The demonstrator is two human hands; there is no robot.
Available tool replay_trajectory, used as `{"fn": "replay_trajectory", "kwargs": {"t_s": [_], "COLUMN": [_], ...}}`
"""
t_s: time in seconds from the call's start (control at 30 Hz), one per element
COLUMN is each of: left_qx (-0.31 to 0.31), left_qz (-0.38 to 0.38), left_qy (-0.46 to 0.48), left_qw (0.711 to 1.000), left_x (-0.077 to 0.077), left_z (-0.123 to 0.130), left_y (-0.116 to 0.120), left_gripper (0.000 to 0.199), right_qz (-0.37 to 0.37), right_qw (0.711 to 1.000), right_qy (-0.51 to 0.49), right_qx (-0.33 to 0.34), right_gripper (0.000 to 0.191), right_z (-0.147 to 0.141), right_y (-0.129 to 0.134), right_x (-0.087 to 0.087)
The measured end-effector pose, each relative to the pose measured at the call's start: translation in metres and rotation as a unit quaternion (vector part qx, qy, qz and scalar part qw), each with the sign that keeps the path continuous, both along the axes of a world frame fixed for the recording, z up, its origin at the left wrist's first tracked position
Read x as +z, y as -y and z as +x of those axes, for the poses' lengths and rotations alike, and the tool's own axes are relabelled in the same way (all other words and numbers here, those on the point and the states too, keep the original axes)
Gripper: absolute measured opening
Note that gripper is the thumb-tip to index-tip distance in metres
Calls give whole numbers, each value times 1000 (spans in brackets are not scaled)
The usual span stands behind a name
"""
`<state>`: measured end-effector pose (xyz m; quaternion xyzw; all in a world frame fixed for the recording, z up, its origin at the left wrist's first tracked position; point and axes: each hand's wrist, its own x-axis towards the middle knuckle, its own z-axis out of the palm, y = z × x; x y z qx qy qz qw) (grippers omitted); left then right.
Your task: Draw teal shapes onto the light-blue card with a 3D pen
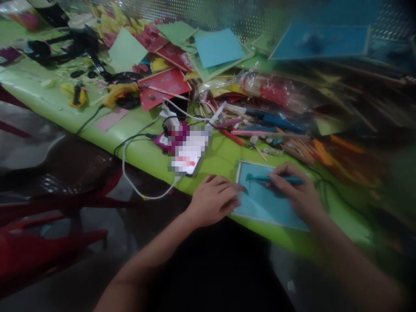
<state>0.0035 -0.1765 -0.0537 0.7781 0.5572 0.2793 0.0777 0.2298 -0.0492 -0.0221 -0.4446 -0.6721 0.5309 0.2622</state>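
Observation:
A light-blue sheet with a pale border [276,208] lies at the near edge of the green table. My right hand [294,186] is closed around a teal pen [290,179], its tip at a small dark drawn mark [250,178] in the sheet's upper left. My left hand [216,197] rests at the sheet's left edge, fingers loosely bent and lying over the border, with nothing visible in them. Just beyond that hand lies a phone [191,151] with a lit, blurred-out screen and a white cable [152,198] plugged in.
A purple power strip [167,141] with plugs sits beside the phone. Yellow glue guns [120,93] lie further left on the green table [97,123]. Pens, sticks, plastic wrapping and coloured cards [219,47] crowd the back. A red chair [42,247] stands at the left.

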Motion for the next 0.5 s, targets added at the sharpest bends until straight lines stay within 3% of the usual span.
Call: {"fn": "replay_trajectory", "kwargs": {"t_s": [0.5], "left_qx": [-6], "left_qz": [5], "left_qy": [6], "left_qw": [1000], "left_x": [0], "left_z": [0], "left_y": [0], "left_gripper": [25], "right_qz": [-17], "right_qw": [1000], "right_qy": [-10], "right_qx": [4], "right_gripper": [37], "right_z": [-4], "right_y": [1], "right_x": [1]}}
